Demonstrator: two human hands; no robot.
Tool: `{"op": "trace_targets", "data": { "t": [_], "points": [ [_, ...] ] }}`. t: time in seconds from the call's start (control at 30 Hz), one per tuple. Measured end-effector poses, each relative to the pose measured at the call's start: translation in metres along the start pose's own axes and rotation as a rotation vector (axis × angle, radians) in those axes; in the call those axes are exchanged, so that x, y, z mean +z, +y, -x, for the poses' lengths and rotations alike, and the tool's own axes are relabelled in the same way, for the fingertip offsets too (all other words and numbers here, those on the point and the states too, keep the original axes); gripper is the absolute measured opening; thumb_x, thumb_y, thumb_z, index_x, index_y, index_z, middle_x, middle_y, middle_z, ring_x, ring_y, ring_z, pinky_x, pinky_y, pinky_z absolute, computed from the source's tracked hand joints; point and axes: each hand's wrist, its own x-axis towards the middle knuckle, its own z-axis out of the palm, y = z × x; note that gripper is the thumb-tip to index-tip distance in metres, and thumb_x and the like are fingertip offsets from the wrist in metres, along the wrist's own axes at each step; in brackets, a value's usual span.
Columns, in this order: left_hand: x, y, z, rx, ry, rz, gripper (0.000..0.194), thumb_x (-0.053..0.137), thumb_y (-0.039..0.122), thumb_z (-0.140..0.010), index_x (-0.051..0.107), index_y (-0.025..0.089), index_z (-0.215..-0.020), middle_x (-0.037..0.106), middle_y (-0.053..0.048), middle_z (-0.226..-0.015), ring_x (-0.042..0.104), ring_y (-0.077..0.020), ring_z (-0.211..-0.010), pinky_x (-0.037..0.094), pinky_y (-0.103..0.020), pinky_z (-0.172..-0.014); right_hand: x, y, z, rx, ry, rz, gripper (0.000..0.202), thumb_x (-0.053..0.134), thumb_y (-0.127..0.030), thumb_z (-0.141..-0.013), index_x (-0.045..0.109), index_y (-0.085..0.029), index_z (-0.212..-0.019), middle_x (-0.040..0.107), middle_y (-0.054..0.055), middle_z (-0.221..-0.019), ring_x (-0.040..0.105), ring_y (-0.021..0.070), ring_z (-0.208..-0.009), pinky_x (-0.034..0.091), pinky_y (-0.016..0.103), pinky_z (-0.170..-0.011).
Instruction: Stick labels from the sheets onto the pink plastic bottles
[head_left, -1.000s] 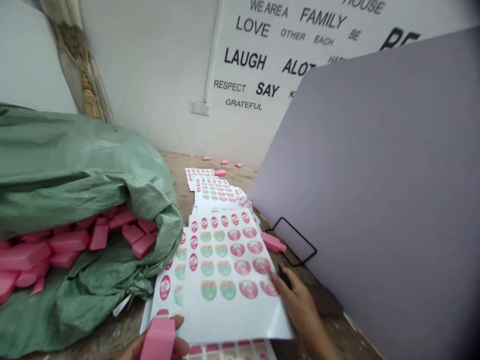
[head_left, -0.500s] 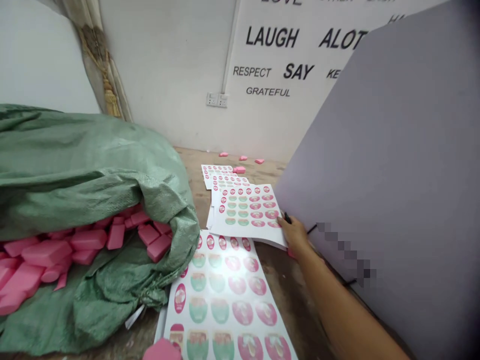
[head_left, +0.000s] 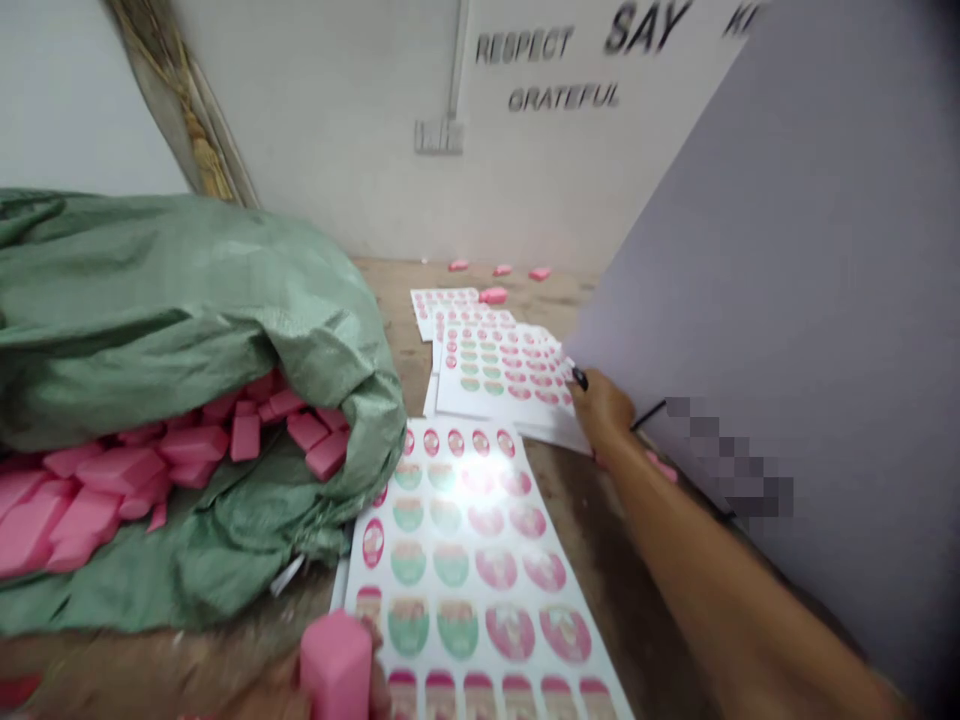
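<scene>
My left hand (head_left: 279,690), blurred at the bottom edge, is wrapped round a pink bottle (head_left: 337,665). My right hand (head_left: 602,408) reaches to the right edge of a far sticker sheet (head_left: 499,375); a small black object (head_left: 579,378) sits at its fingers. Whether those fingers grip the sheet or only the black object is hard to make out. Between the hands lies a large sticker sheet (head_left: 491,530) with rows of green and pink labels.
On the left, a green sack (head_left: 187,290) gapes open over many pink bottles (head_left: 120,470). A grey-white panel (head_left: 795,280) slants along the right. Several pink pieces (head_left: 502,270) lie on the floor by the wall.
The view has tilted down. The pink bottle at the bottom has come further into view, now with my left hand round it. My right hand stays by the far sheet, which lies flatter.
</scene>
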Motion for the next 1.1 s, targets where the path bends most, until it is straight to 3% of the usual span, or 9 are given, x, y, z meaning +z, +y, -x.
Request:
{"op": "trace_targets", "data": {
  "t": [0.1, 0.2, 0.27, 0.33, 0.4, 0.47, 0.6, 0.8, 1.1],
  "points": [
    [-0.008, -0.006, 0.005, -0.044, 0.021, 0.068, 0.051, 0.08, 0.043, -0.073, 0.064, 0.017, -0.115, 0.069, -0.01, -0.107, 0.066, -0.0266, -0.1, 0.055, -0.043, -0.086, -0.012, -0.004, 0.05, -0.067, -0.074, -0.097, 0.018, 0.058, -0.03, -0.092, 0.066, -0.016, -0.101, 0.069, 0.009, -0.106, 0.062, 0.0248, -0.1, 0.046, 0.038, -0.087],
    [-0.008, -0.002, 0.006, 0.02, 0.036, 0.153, 0.063, 0.09, 0.041, -0.055, 0.067, 0.015, -0.108, 0.073, -0.01, -0.097, 0.07, -0.0272, -0.091, 0.057, -0.037, -0.081, -0.027, -0.007, 0.123, -0.154, -0.23, -0.244, 0.025, 0.062, -0.039, -0.087, 0.065, -0.022, -0.104, 0.07, 0.003, -0.105, 0.063, 0.0192, -0.092, 0.048, 0.029, -0.078],
    [0.0, 0.006, 0.004, 0.089, 0.077, 0.178, 0.053, 0.085, 0.038, -0.066, 0.065, 0.014, -0.109, 0.074, -0.012, -0.103, 0.071, -0.0251, -0.091, 0.057, -0.034, -0.079, -0.039, -0.009, 0.18, -0.238, -0.419, -0.428, 0.035, 0.061, -0.05, -0.084, 0.066, -0.021, -0.103, 0.07, 0.004, -0.093, 0.063, 0.0197, -0.081, 0.048, 0.03, -0.069],
    [0.014, 0.014, 0.001, 0.136, 0.117, 0.185, 0.042, 0.078, 0.03, -0.074, 0.064, 0.013, -0.109, 0.074, -0.012, -0.106, 0.071, -0.0232, -0.092, 0.058, -0.033, -0.081, -0.049, -0.009, 0.233, -0.298, -0.546, -0.438, 0.035, 0.053, -0.052, -0.088, 0.069, -0.023, -0.098, 0.071, 0.003, -0.085, 0.064, 0.0194, -0.075, 0.048, 0.03, -0.066],
    [0.03, 0.016, -0.005, 0.176, 0.123, 0.202, 0.037, 0.075, 0.022, -0.076, 0.063, 0.012, -0.109, 0.075, -0.012, -0.105, 0.072, -0.0223, -0.093, 0.057, -0.033, -0.084, -0.052, -0.006, 0.276, -0.311, -0.617, -0.392, 0.032, 0.049, -0.047, -0.092, 0.07, -0.024, -0.1, 0.074, 0.004, -0.091, 0.067, 0.0208, -0.08, 0.049, 0.032, -0.07],
    [0.045, 0.011, -0.013, 0.207, 0.109, 0.224, 0.032, 0.073, 0.018, -0.078, 0.062, 0.012, -0.108, 0.075, -0.012, -0.103, 0.072, -0.0214, -0.093, 0.057, -0.033, -0.086, -0.051, -0.001, 0.305, -0.359, -0.585, -0.301, 0.028, 0.049, -0.04, -0.094, 0.071, -0.024, -0.103, 0.076, 0.004, -0.098, 0.069, 0.0225, -0.086, 0.047, 0.034, -0.074],
    [0.058, -0.007, -0.028, 0.233, 0.136, 0.247, 0.024, 0.069, 0.016, -0.081, 0.063, 0.013, -0.105, 0.076, -0.011, -0.098, 0.072, -0.0197, -0.094, 0.054, -0.031, -0.09, -0.042, 0.008, 0.327, -0.505, -0.417, -0.111, 0.02, 0.051, -0.032, -0.095, 0.069, -0.023, -0.099, 0.077, 0.002, -0.094, 0.068, 0.0209, -0.074, 0.04, 0.034, -0.071],
    [0.051, -0.015, -0.033, 0.234, 0.164, 0.299, 0.022, 0.066, 0.014, -0.085, 0.062, 0.013, -0.106, 0.075, -0.009, -0.097, 0.071, -0.0172, -0.089, 0.052, -0.033, -0.093, -0.035, 0.005, 0.327, -0.681, -0.269, 0.018, 0.014, 0.053, -0.028, -0.096, 0.065, -0.022, -0.09, 0.074, -0.002, -0.077, 0.057, 0.0183, -0.057, 0.032, 0.032, -0.064],
    [0.046, -0.018, -0.037, 0.247, 0.11, 0.318, 0.032, 0.067, 0.014, -0.084, 0.062, 0.012, -0.116, 0.075, -0.011, -0.099, 0.07, -0.0182, -0.093, 0.048, -0.035, -0.099, -0.033, -0.001, 0.329, -0.747, -0.173, 0.081, 0.017, 0.051, -0.024, -0.096, 0.064, -0.021, -0.086, 0.071, -0.002, -0.069, 0.048, 0.0181, -0.053, 0.029, 0.03, -0.063]
  ]
}}
